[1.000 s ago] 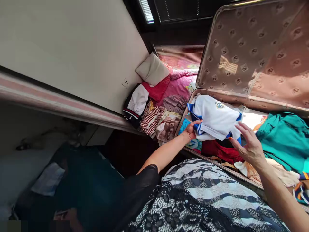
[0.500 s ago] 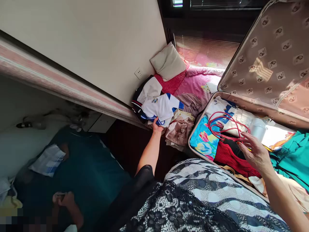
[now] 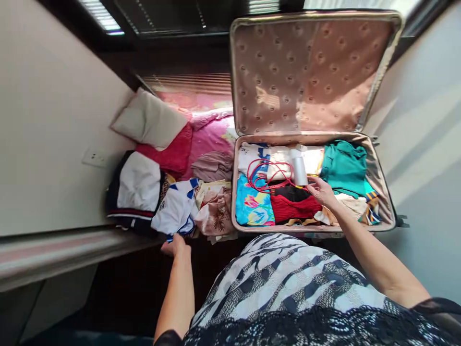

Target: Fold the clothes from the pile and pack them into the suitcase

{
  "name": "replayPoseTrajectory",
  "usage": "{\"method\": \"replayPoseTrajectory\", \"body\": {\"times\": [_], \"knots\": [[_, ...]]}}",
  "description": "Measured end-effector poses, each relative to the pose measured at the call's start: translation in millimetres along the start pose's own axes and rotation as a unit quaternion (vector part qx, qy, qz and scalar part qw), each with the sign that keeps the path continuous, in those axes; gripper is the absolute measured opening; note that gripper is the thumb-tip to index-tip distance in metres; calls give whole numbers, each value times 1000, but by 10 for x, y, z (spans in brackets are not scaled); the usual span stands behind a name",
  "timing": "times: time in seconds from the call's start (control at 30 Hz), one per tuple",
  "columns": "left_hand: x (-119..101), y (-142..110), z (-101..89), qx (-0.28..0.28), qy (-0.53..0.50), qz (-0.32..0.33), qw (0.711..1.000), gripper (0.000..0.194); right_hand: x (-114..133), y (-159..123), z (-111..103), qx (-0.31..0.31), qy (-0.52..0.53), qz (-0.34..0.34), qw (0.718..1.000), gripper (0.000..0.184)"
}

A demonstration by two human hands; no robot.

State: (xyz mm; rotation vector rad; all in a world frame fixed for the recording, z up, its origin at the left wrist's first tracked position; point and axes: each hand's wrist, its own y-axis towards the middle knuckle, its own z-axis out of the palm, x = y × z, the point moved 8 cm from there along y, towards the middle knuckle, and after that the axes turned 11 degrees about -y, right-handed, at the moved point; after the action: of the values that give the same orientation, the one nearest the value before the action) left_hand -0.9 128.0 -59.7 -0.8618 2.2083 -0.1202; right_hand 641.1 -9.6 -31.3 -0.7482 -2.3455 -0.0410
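My left hand (image 3: 177,246) grips the near edge of a folded white shirt with blue trim (image 3: 175,206). The shirt lies on the clothes left of the open suitcase (image 3: 236,192). Over the suitcase's packed clothes, my right hand (image 3: 321,192) reaches in with its fingertips at the base of a silver-white bottle (image 3: 298,167); the fingers look slightly apart. Whether they touch the bottle is hard to tell. Left of the bottle, a looped red cord (image 3: 252,175) rests on the clothes. Beneath are a red knit garment (image 3: 297,207) and a blue floral cloth (image 3: 254,204).
Green clothing (image 3: 344,168) fills the suitcase's back right. Its lid (image 3: 288,72) stands upright behind. On the left are a dark and white garment (image 3: 139,185), a pale cushion (image 3: 151,117) and a pinkish printed garment (image 3: 216,214). Walls (image 3: 54,120) flank both sides.
The view has swung right, bringing the whole suitcase into sight and taking the other person out of it. My right hand has moved from above the red cord to the bottle's base.
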Motion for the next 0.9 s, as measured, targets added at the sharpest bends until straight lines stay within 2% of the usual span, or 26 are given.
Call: {"method": "replayPoseTrajectory", "body": {"times": [0.07,0.1,0.13,0.2,0.23,0.3,0.4,0.43,0.47,0.5,0.57,0.63,0.7,0.8,0.9], "knots": [[-118,-2,-91,-97,-13,-1,995,45,-431,-1,-229,-47,-22,59,997,48],[-233,-34,-82,-127,-43,23,991,46,-639,-22,-339,-69,-35,83,994,46],[-395,-92,-24,-138,-75,68,985,46,-831,-52,-437,-86,-45,103,990,46],[-808,-309,266,-94,-136,190,968,41,-1149,-125,-577,-108,-51,127,985,47],[-1022,-475,497,-45,-152,247,956,36,-1268,-163,-616,-114,-46,132,984,47],[-1389,-903,1099,89,-161,321,929,26,-1441,-241,-637,-116,-22,142,983,47],[-1739,-1688,2177,314,-83,351,878,27,-1556,-354,-561,-100,22,152,983,45],[-1810,-1932,2507,364,-32,357,860,29,-1571,-392,-530,-94,36,151,983,44],[-1876,-2142,2797,395,20,369,841,34,-1580,-432,-502,-89,50,147,984,43],[-1954,-2346,3055,421,73,404,809,42,-1589,-476,-483,-85,62,141,984,42],[-2096,-2590,3442,413,177,470,760,58,-1622,-578,-475,-80,84,127,985,41],[-2193,-2649,3698,378,269,504,728,73,-1668,-703,-510,-82,103,113,985,42],[-2256,-2610,3841,348,333,512,711,74,-1729,-847,-570,-89,118,113,982,44],[-2330,-2581,3921,333,375,536,680,58,-1839,-1068,-638,-87,128,159,975,47],[-2413,-2619,3917,346,383,563,645,49,-1892,-1218,-667,-73,125,206,968,47]]}}
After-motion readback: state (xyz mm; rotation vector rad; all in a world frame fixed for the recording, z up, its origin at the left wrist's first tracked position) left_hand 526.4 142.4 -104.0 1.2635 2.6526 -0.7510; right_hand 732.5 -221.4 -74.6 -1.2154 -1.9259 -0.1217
